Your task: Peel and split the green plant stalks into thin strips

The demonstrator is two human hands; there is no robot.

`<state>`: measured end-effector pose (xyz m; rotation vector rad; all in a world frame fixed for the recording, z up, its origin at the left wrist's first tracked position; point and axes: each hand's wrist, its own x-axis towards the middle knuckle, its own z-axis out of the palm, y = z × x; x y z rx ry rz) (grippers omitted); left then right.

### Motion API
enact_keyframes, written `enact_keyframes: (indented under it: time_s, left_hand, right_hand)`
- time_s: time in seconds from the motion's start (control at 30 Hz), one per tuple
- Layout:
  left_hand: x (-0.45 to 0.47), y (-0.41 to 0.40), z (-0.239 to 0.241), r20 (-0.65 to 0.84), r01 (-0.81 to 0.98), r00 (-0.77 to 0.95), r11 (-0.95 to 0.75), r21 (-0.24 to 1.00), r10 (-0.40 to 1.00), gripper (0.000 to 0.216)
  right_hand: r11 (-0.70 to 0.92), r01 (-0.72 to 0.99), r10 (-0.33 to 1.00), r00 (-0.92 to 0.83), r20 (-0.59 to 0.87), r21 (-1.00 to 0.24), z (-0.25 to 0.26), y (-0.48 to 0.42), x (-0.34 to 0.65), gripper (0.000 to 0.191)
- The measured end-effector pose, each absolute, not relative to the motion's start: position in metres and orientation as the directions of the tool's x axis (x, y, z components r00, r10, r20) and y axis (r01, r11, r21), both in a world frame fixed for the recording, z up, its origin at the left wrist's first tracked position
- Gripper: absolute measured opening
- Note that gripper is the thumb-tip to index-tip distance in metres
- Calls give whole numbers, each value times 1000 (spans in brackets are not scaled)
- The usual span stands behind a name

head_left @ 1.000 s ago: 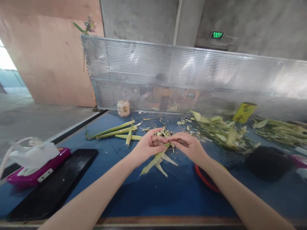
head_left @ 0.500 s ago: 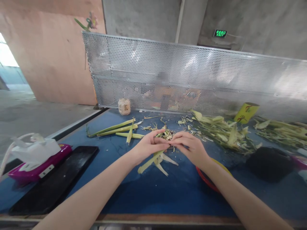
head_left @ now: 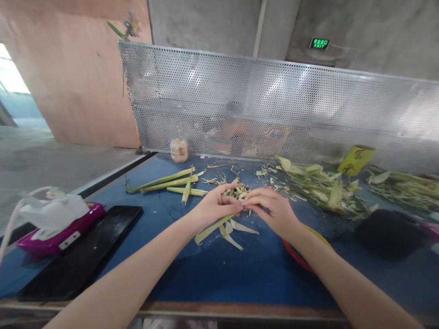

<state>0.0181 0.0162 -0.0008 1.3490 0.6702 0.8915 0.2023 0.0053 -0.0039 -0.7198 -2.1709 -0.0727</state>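
By the heap of pale plant scraps [head_left: 241,190], the left hand [head_left: 215,204] pinches a long yellow-green leaf [head_left: 213,230], apparently to steady it. The right hand [head_left: 272,209] seemingly pinches the leaf's end.

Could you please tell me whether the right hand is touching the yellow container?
Apart: the head view shows leafy husks and blue tabletop between the right hand and the yellow container.

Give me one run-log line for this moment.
left hand: pinching green leaf strip | right hand: near strip's far end | beyond hands: plant scraps | surface: blue tabletop
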Motion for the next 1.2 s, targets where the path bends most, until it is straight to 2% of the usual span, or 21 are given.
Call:
enact_keyframes:
  time_s: [0.2,0.3,0.47,0.67,0.8,0.93,1.0,1.1,1.2]
  left_hand:
    - [20,15,2,39,-137,508,35,990,861,57]
    - [21,15,2,61,-168,511,30,985,857,53]
    - [21,15,1,104,-200,529,4,980,842,53]
    - [22,12,4,95,-248,533,48,968,841,54]
    - [20,9,8,51,-277,551,125,953,833,57]
    - [18,8,7,66,-260,597,115,959,800,61]
    - [17,9,6,67,-241,573,89,966,817,59]
    - [16,10,5,68,-233,537,71,970,841,56]
    - [16,9,7,45,-241,515,94,966,856,53]
  right_hand:
    - [797,602,444,-527,725,-51,-4,0,198,16]
    - [781,624,435,-508,744,-31,-3,-2,194,16]
    - [787,614,418,-471,777,-51,-4,-2,193,14]
    - [809,579,408,-432,805,-99,-7,0,195,13]
    - [786,593,436,-328,838,-176,-5,5,200,12]
    - [746,614,501,-261,825,-259,-3,9,205,11]
    - [769,599,491,-335,804,-221,-3,8,205,17]
    - [836,542,413,-521,747,-84,-3,6,204,33]
    - [859,510,396,-595,699,-53,0,4,204,30]
